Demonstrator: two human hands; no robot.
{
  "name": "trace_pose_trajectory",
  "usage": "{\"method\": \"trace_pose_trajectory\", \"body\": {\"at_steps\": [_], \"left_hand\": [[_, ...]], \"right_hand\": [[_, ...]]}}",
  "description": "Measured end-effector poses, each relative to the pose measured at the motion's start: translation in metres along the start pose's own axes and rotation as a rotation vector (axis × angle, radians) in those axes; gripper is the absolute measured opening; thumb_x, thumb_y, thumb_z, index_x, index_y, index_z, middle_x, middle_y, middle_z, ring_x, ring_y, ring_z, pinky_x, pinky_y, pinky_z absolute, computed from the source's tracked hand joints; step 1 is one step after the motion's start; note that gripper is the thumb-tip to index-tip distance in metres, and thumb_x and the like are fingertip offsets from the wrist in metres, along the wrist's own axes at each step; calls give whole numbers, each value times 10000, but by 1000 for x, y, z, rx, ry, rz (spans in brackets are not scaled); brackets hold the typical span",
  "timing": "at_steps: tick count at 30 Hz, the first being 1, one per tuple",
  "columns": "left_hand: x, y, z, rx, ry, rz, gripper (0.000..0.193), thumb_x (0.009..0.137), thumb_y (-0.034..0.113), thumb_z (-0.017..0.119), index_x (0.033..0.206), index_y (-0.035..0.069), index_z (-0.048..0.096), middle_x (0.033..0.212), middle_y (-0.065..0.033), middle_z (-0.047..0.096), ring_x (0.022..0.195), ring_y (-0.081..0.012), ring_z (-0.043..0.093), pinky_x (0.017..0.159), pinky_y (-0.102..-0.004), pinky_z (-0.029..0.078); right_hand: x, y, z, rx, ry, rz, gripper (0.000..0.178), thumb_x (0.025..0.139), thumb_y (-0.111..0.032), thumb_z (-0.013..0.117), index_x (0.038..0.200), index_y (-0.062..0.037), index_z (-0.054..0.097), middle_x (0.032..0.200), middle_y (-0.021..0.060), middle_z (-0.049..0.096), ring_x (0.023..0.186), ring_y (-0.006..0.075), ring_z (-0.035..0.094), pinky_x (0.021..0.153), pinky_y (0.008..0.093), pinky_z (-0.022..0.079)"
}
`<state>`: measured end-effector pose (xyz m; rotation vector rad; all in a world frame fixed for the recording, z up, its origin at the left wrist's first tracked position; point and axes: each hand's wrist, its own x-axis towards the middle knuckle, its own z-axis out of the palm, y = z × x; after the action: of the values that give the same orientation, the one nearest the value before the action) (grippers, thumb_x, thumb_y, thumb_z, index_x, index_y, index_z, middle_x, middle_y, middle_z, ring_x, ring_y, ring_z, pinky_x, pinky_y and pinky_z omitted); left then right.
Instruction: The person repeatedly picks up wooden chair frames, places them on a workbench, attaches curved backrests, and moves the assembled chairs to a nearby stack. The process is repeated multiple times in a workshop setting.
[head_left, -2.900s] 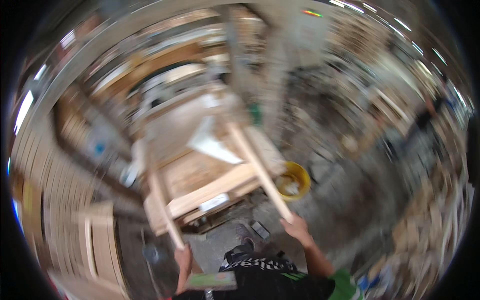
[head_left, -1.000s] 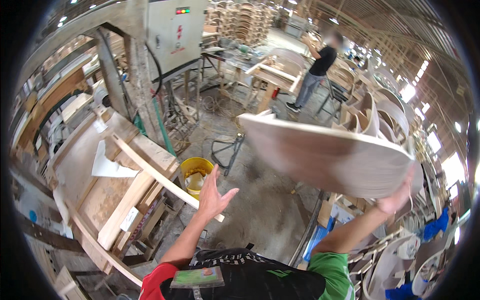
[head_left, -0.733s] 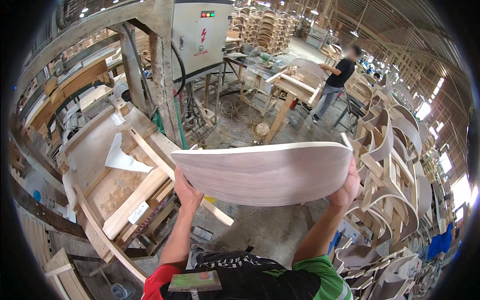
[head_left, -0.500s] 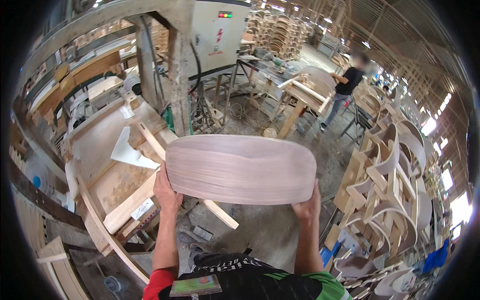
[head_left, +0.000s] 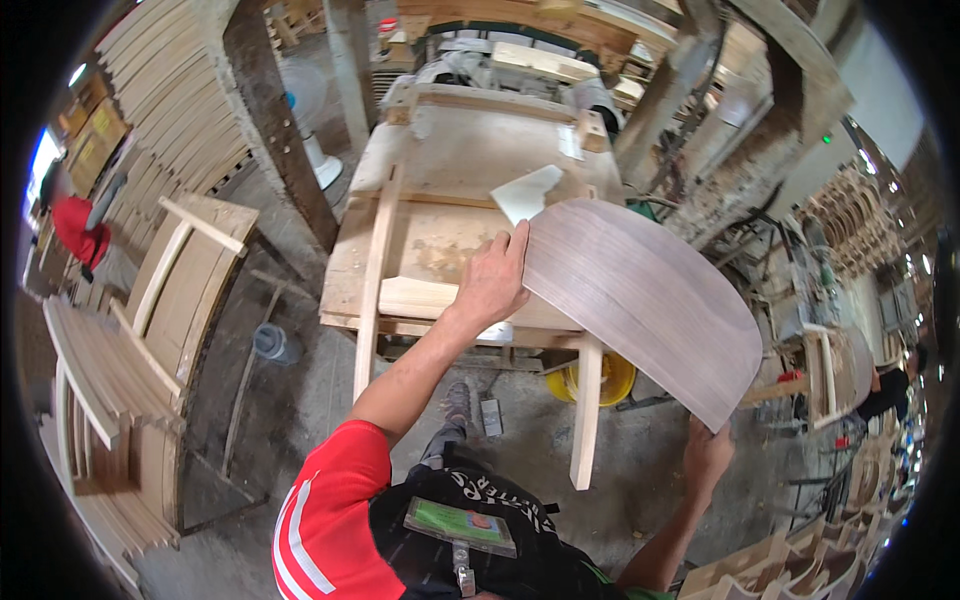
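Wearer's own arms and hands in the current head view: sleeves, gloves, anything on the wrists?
Left hand and right hand: both bare, no gloves; no watch or band visible on either wrist. Left sleeve: short, red, with white stripes. Right sleeve: mostly out of frame, just a green sliver at the lower edge.

Clear passage lies over the bench (head_left: 440, 245) between the left rail (head_left: 380, 260) and my left hand (head_left: 495, 275). Obstructions: the panel (head_left: 645, 300), reaching to my right hand (head_left: 708, 455), screens part of the bench's right edge; the right rail (head_left: 587, 415) juts toward me beside the bucket (head_left: 621, 380).
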<state>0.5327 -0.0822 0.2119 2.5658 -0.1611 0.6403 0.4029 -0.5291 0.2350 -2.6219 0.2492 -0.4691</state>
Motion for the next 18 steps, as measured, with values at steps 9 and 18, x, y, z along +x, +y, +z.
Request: {"method": "trace_pose_trajectory", "body": {"at_steps": [9, 18], "left_hand": [[64, -162, -51, 216, 111, -161, 850, 749, 40, 709, 1515, -34, 349, 1173, -302, 621, 998, -480, 658, 870, -533, 574], [131, -282, -66, 211, 64, -268, 772, 901, 159, 603, 1576, -11, 268, 1378, -346, 553, 1195, -518, 595, 993, -563, 507]], "right_hand": [[194, -174, 133, -88, 26, -373, 505, 815, -49, 592, 1319, -30, 563, 1207, 267, 655, 1107, 486, 622, 932, 542, 493], [286, -287, 243, -63, 68, -478, 399, 857, -83, 637, 1225, 34, 540, 1075, 336, 657, 953, 534, 653, 844, 565, 525]]}}
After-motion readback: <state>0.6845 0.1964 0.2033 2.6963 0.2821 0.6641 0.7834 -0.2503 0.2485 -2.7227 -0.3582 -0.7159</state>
